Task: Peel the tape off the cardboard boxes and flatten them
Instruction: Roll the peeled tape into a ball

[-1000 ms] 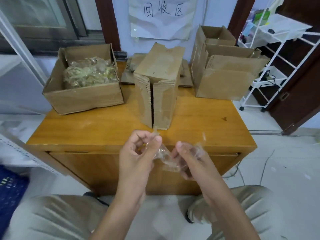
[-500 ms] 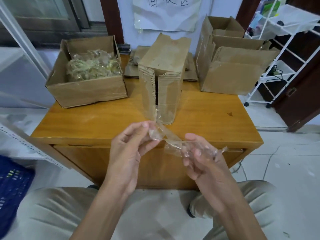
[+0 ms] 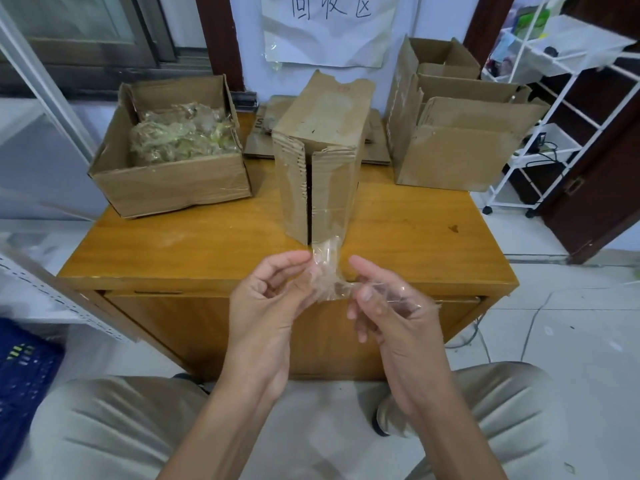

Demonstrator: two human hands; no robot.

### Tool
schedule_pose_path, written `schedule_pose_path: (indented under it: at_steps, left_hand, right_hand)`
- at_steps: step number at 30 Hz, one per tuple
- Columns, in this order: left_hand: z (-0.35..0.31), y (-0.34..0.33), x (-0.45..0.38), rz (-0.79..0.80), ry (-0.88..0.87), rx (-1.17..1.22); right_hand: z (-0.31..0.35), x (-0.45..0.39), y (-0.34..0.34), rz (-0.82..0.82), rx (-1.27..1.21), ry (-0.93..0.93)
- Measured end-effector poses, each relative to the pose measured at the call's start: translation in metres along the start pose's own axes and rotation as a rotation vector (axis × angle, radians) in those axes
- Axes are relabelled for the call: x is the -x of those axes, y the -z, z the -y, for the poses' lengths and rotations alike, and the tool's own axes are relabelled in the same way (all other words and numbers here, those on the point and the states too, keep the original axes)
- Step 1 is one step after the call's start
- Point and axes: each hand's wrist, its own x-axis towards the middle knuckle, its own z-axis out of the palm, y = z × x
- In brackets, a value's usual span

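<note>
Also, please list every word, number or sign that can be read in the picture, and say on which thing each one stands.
"回收区": handwritten on the white paper sheet taped to the wall; its top is cut off by the frame.
Small red mark on top of the upright cardboard box: too small to read.
Dark print on the flattened cardboard behind it: mostly hidden, unreadable.

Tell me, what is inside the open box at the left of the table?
The open box holds a heap of crumpled clear tape, yellowish in places. The heap covers the box's bottom, so anything beneath it cannot be seen.
</note>
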Motion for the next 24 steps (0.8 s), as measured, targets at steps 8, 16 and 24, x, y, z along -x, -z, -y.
schedule_pose_path:
  at_steps: [8,16,24]
  left_hand:
    - [0.005,-0.003,0.013,0.157,-0.034,-0.142]
    - [0.006,0.004,0.014,0.195,-0.004,-0.194]
    - [0.008,-0.004,0.018,0.24,0.017,-0.135]
  right_hand:
    - [-0.002,-0.006,0.002,-0.033,0.162,0.067]
    - [0.0,-0.005,0.0,-0.081,0.125,0.078]
    - [-0.012,0.001,0.0,-0.349,0.547,0.519]
